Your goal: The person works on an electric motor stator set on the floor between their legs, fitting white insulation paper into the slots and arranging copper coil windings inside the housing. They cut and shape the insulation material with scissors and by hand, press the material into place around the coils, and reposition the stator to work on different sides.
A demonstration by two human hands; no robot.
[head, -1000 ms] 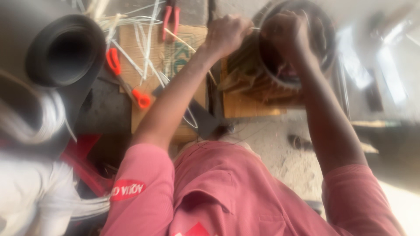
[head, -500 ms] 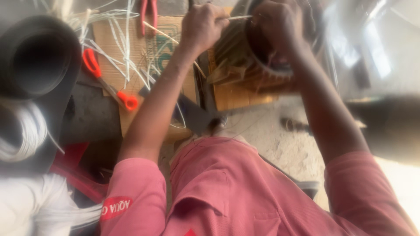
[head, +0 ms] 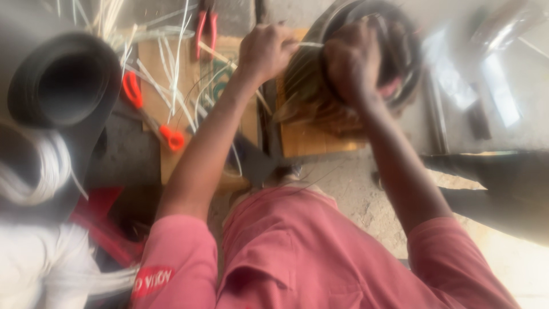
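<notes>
My left hand [head: 264, 52] is closed on a thin white strip [head: 309, 44] that runs right toward a round dark metal ring [head: 403, 68]. My right hand [head: 351, 62] is clenched on the ring's near rim, over a bundle of thin brownish wires [head: 306, 94] fanning out of it. The ring rests on a wooden board [head: 311, 140]. Motion blur hides the fingertips and the inside of the ring.
Loose white strips [head: 171, 68] litter a cardboard sheet [head: 151, 57], with orange-handled scissors [head: 150, 114] and red-handled pliers [head: 205, 28] on it. A thick black roll [head: 63, 80] and a white coil [head: 40, 171] lie at left. Pale concrete floor [head: 503, 80] is at right.
The view has swung a little, so the scene shifts in the frame. Both hands stay together at the ring, the left still pinching the white strip.
</notes>
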